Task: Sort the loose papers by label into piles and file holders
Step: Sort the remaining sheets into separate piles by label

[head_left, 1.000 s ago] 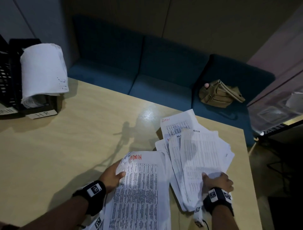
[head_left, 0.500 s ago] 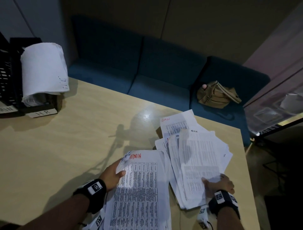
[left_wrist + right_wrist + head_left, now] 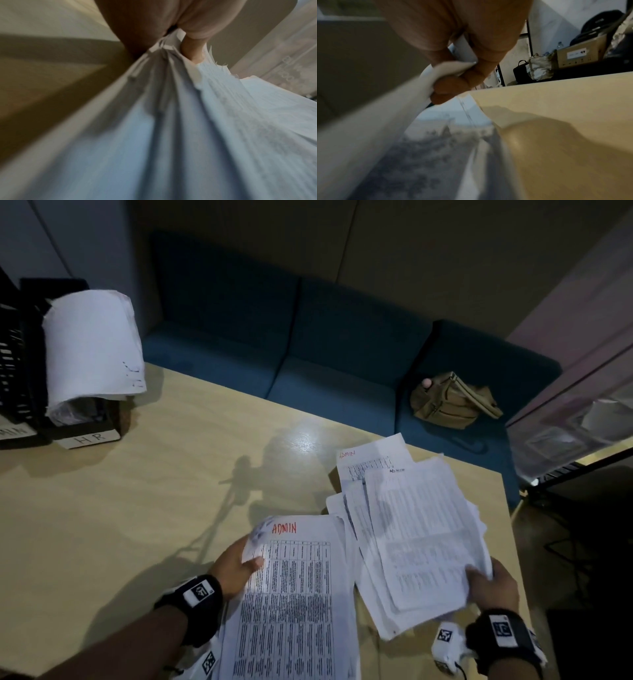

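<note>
Two paper stacks, one in each of your hands.
Your left hand (image 3: 236, 568) pinches the ADMIN-topped stack (image 3: 291, 604); your right hand (image 3: 493, 583) clutches the fanned stack (image 3: 411, 529), its labels mostly hidden, sheets uncountable.

Three views: one from the head, one from each wrist.
The head camera looks forward and down over both hands. Each wrist camera looks along its hand from very close, blurred: left hand (image 3: 154, 23) gripping papers (image 3: 171, 121), right hand (image 3: 453, 40) beside the table (image 3: 565, 121).
</note>
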A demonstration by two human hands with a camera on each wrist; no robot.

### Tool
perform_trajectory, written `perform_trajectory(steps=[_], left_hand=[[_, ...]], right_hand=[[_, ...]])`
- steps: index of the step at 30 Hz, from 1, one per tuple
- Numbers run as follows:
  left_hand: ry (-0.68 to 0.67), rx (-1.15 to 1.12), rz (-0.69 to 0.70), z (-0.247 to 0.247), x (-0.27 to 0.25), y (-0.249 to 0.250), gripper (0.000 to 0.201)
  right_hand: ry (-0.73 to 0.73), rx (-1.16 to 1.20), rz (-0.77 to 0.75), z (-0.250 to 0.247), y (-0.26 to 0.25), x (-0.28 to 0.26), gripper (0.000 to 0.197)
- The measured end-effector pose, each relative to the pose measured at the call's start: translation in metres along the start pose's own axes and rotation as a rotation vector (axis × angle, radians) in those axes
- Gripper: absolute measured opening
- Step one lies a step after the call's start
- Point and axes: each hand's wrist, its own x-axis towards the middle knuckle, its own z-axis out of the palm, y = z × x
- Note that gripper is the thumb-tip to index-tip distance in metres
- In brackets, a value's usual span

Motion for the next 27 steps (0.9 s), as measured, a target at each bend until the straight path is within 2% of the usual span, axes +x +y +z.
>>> perform_trajectory(steps=[5, 9, 11, 13, 16, 18, 20, 24, 27], left_hand=[[0.247, -0.292, -0.051, -0.011, 0.006, 0.009, 0.037], [0.277, -0.351, -0.034, -0.019, 0.014, 0.011, 0.049], [0.283, -0.362, -0.029, -0.021, 0.018, 0.011, 0.051], [0.289, -0.386, -0.004, -0.022, 0.019, 0.009, 0.048], [0.213, -0.430, 0.053, -0.024, 0.018, 0.010, 0.044], [0.201, -0.497, 0.074, -0.022, 0.013, 0.018, 0.043], [0.220, -0.532, 0.082, -0.019, 0.007, 0.023, 0.041], [0.214, -0.491, 0.092, -0.017, 0.003, 0.016, 0.064], [0.270, -0.307, 0.099, -0.017, 0.007, 0.012, 0.074]], right_hand=[[-0.047, 0.180, -0.196, -0.017, -0.029, -0.012, 0.024], [-0.167, 0.241, -0.302, 0.005, -0.049, -0.047, 0.010], [-0.260, 0.262, -0.279, 0.033, -0.049, -0.064, 0.008], [-0.341, 0.268, -0.255, 0.066, -0.043, -0.079, 0.014], [-0.394, 0.183, -0.260, 0.102, -0.036, -0.099, 0.027], [-0.438, 0.148, -0.269, 0.114, -0.040, -0.114, 0.023], [-0.473, 0.062, -0.350, 0.121, -0.047, -0.126, 0.028], [-0.569, -0.128, -0.507, 0.125, -0.057, -0.136, 0.045], [-0.482, -0.158, -0.562, 0.130, -0.059, -0.123, 0.067]])
